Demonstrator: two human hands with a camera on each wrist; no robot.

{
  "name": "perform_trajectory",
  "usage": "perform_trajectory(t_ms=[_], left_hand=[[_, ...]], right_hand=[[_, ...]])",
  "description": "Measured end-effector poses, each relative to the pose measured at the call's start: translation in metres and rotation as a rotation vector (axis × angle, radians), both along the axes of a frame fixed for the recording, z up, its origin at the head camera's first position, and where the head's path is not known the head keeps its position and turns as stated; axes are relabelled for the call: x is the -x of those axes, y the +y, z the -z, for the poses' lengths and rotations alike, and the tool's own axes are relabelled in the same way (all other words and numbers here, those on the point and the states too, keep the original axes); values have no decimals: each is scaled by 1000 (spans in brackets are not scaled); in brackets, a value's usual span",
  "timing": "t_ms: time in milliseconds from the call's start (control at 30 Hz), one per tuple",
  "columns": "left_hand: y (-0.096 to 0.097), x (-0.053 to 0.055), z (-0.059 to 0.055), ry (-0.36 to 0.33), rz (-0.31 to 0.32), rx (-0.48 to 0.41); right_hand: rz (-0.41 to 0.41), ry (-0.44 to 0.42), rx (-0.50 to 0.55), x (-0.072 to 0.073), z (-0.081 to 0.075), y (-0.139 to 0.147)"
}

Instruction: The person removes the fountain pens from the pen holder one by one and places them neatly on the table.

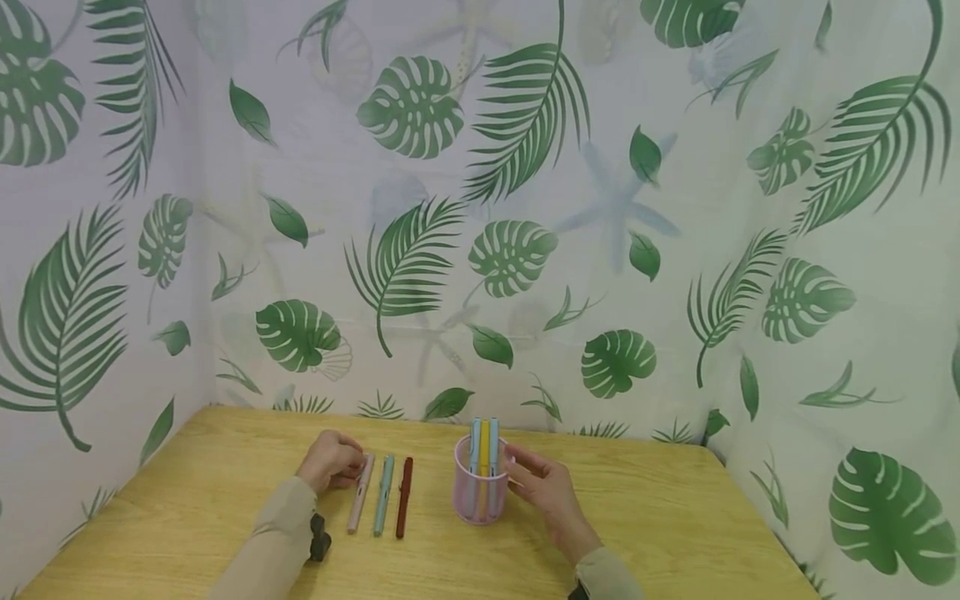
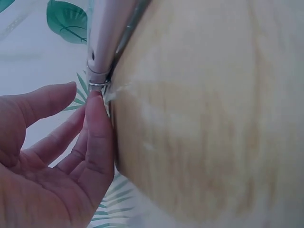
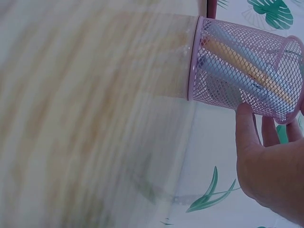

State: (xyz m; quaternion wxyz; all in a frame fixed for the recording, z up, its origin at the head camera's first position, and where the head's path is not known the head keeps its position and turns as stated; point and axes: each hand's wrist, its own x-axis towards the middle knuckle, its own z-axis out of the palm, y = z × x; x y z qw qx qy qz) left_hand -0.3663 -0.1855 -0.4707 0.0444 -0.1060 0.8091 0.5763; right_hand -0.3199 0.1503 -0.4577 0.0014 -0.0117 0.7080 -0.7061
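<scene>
Three pens lie side by side on the wooden table (image 1: 675, 517): a pink pen (image 1: 361, 493), a teal pen (image 1: 384, 495) and a dark red pen (image 1: 404, 497). My left hand (image 1: 341, 467) rests at the pink pen's far end. In the left wrist view its fingertips (image 2: 95, 102) touch the end of the pink pen (image 2: 107, 33), with the fingers relaxed. A pink mesh cup (image 1: 480, 493) stands upright to the right, holding blue and yellow pens (image 1: 483, 446). My right hand (image 1: 528, 473) lies against the cup's right side. Its thumb (image 3: 244, 126) touches the mesh cup (image 3: 237, 71).
Leaf-printed curtains (image 1: 480, 208) close off the table at the back, left and right. The table's right edge (image 1: 757, 525) runs close to the curtain. A dark wrist strap (image 1: 319, 537) shows on my left sleeve.
</scene>
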Motion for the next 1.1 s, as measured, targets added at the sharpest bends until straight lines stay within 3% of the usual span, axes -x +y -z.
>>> perform_trajectory(t_ms=[200, 500, 767, 1100], left_hand=[[0, -2, -4, -16, -10, -66], [3, -2, -11, 33, -27, -120], [13, -5, -21, 89, -45, -147], [32, -6, -23, 207, -34, -194]], right_hand=[[8, -3, 10, 0, 1, 1], [10, 11, 17, 0, 5, 2], [-4, 6, 10, 0, 1, 2], [7, 10, 10, 1, 1, 2]])
